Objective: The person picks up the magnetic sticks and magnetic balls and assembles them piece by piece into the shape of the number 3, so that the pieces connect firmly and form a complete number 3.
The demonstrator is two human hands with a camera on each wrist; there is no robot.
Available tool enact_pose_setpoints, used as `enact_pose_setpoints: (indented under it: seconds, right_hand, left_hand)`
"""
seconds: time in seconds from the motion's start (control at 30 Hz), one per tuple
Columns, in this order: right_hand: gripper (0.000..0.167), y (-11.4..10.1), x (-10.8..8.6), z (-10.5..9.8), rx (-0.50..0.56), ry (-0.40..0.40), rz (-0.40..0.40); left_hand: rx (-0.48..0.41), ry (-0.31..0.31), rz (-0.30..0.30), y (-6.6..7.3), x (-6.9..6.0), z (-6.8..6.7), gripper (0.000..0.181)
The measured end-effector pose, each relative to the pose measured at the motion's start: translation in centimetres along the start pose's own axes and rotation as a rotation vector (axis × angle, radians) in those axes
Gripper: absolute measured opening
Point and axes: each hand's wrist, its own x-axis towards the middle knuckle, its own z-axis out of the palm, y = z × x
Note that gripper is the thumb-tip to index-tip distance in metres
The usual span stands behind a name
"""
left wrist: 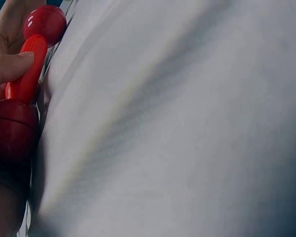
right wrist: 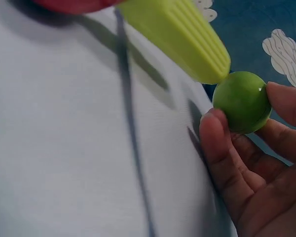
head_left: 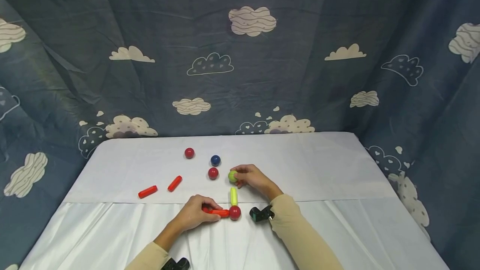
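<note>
My right hand (head_left: 255, 179) is pinching a green ball (head_left: 232, 176) between thumb and fingertips, and I am holding it right by the far tip of a yellow-green stick (head_left: 234, 196); whether the two are touching, I cannot tell. My left hand (head_left: 198, 212) is curling round a red stick (head_left: 223, 213), thumb pressing along it, and is hiding part of it from the head view. The stick's right end is meeting a joining red ball (head_left: 234, 213), from which the yellow-green stick is pointing away from me, while an end red ball (left wrist: 12, 131) is sitting at its other end, close to my palm. Just left of the green ball, a near red ball (head_left: 213, 173) is lying in the way on that side, with a blue ball (head_left: 215, 160) resting close behind it. Farther left and back, a far red ball (head_left: 189, 153) is sitting by itself. Beyond my left hand, one loose red stick (head_left: 175, 183) and another loose red stick (head_left: 148, 191) are lying at slants. All this is resting on a white-covered surface (head_left: 356, 166), and a dark blue cloud-patterned curtain (head_left: 300, 82) is hanging behind it.
</note>
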Motion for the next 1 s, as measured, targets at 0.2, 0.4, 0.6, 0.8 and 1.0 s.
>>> enact_pose_setpoints:
  seconds: [0.2, 0.4, 0.6, 0.8, 1.0]
  right_hand:
    - [0.033, 0.5, -0.5, 0.5, 0.044, -0.019, -0.008]
    - [0.032, 0.9, -0.8, 0.5, 0.019, -0.009, -0.028]
    - [0.03, 0.8, -1.2, 0.5, -0.009, 0.017, -0.02]
    - [0.029, 0.7, -1.4, 0.8, -0.071, 0.027, -0.019]
    - [0.03, 0.9, -1.4, 0.9, -0.114, 0.053, -0.01]
  left_hand:
    - [-0.006, -0.005, -0.006, -0.3, -0.1, 0.1, 0.017]
    - [0.003, 0.004, 0.008, -0.3, -0.1, 0.2, 0.017]
    - [-0.003, -0.006, -0.01, 0.0, 0.0, 0.1, 0.017]
    - [0.006, 0.004, 0.007, -0.1, -0.1, 0.1, 0.017]
    - [-0.014, -0.005, 0.011, 0.0, 0.0, 0.1, 0.017]
